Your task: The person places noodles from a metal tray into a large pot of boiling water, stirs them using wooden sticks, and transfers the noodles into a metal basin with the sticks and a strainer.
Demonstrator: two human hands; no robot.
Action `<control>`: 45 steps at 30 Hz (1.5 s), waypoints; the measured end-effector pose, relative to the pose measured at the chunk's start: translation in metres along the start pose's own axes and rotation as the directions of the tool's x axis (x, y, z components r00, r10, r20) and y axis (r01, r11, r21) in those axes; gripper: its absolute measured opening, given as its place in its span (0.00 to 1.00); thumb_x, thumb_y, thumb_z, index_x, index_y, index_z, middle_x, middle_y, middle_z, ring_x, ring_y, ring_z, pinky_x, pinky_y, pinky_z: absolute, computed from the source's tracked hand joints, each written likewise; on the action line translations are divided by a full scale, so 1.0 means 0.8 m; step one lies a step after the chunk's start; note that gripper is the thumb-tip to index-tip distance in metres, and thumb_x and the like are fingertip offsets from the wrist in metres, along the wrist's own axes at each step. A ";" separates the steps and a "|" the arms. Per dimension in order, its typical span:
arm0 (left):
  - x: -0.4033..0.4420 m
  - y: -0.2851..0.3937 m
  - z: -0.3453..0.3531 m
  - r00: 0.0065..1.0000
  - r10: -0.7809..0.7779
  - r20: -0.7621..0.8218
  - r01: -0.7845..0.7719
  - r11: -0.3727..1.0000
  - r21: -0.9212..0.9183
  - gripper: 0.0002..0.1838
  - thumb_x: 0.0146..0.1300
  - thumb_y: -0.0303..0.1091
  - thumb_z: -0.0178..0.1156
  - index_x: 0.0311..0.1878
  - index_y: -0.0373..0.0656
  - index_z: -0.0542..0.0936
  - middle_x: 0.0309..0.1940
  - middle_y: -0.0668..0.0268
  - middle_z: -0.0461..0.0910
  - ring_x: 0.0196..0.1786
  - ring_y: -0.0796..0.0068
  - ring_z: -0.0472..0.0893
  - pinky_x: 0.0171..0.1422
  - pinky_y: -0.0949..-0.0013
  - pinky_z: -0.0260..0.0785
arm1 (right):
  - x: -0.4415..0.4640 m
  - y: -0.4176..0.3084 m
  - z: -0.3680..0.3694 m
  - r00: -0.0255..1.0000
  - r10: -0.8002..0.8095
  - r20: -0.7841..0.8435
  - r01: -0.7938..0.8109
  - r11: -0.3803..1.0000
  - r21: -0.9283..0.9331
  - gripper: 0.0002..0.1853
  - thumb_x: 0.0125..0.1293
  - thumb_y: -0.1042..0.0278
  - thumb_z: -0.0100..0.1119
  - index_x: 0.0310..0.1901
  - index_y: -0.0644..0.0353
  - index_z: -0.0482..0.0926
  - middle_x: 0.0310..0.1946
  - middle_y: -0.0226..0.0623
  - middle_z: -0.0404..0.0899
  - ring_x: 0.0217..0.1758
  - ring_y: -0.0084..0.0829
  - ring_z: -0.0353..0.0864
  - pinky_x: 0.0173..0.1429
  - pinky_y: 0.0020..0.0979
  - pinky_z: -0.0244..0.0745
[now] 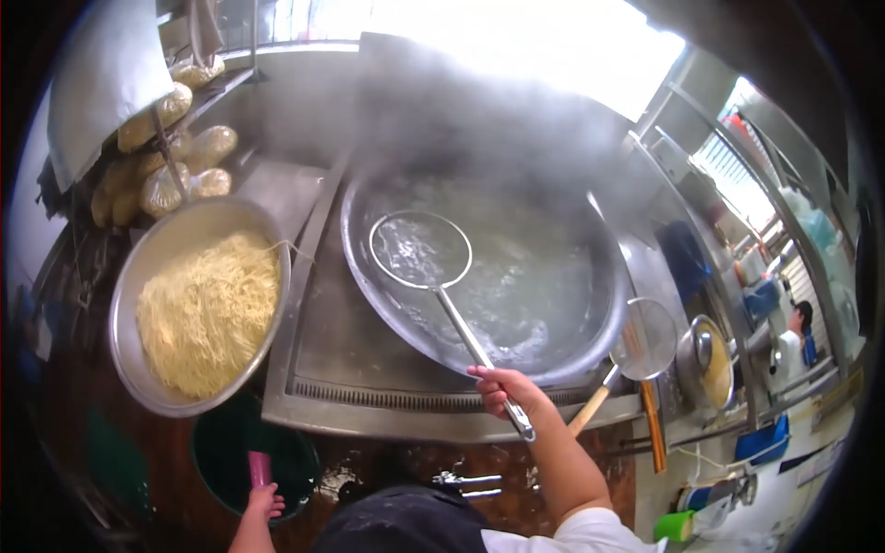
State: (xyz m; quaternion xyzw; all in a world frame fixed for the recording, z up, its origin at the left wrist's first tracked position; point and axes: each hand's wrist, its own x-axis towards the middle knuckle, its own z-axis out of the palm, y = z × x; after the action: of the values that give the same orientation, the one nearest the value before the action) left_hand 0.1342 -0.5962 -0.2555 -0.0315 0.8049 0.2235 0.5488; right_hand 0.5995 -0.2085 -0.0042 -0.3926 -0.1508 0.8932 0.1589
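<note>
My right hand is closed around the metal handle of a long strainer, whose round head lies over the left part of a large steaming wok of bubbling water. Low at the left, my left hand grips a pink handle above a dark green bucket. What the pink handle belongs to is hidden in the dark bucket. Left of the wok stands a metal bowl filled with yellow noodles; a few strands hang over its right rim.
Bagged goods are stacked at the upper left. Right of the wok are a wooden-handled strainer and another bowl with yellow contents. Steam covers the wok's back. Farther right, a person is near metal racks. The stove edge runs before me.
</note>
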 end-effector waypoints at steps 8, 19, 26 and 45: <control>0.024 -0.004 -0.004 0.999 -0.007 0.034 0.004 0.997 0.080 0.18 0.69 0.48 0.51 0.52 0.45 0.72 0.38 0.58 0.80 0.33 0.59 0.82 0.33 0.53 0.75 | -0.099 -0.005 -0.025 0.950 -0.269 -0.159 0.265 0.963 -0.047 0.12 0.71 0.61 0.54 0.53 0.52 0.72 0.18 0.18 0.60 0.15 0.14 0.61 0.18 0.22 0.55; -0.022 -0.024 -0.003 0.999 -0.035 -0.022 0.035 0.999 -0.013 0.19 0.68 0.48 0.54 0.54 0.45 0.73 0.34 0.62 0.80 0.29 0.69 0.80 0.29 0.62 0.73 | -0.118 -0.128 -0.240 0.166 -0.815 -0.555 -0.563 0.384 -0.732 0.09 0.55 0.74 0.56 0.36 0.69 0.78 0.27 0.48 0.82 0.25 0.38 0.83 0.30 0.41 0.78; -0.036 -0.046 0.008 0.999 -0.022 -0.025 0.017 0.986 -0.168 0.18 0.68 0.48 0.55 0.52 0.46 0.74 0.35 0.63 0.80 0.30 0.70 0.80 0.30 0.64 0.73 | -0.054 -0.071 -0.120 0.579 -0.470 -0.666 -0.502 0.438 -0.745 0.06 0.58 0.70 0.62 0.26 0.60 0.78 0.18 0.34 0.75 0.18 0.29 0.75 0.22 0.33 0.70; 0.039 -0.121 -0.023 0.997 -0.030 0.077 0.035 0.997 -0.075 0.21 0.67 0.49 0.55 0.52 0.41 0.75 0.37 0.59 0.82 0.29 0.68 0.81 0.28 0.64 0.73 | -0.099 0.165 0.173 0.873 -0.453 -0.182 0.241 0.724 -0.647 0.12 0.65 0.70 0.60 0.48 0.59 0.73 0.19 0.26 0.68 0.14 0.20 0.67 0.17 0.23 0.64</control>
State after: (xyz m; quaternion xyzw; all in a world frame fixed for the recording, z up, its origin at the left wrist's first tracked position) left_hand 0.1344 -0.6846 -0.3094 -0.0571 0.7736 0.2463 0.5810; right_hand 0.5250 -0.3795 0.0849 -0.5291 -0.4712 0.6723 0.2145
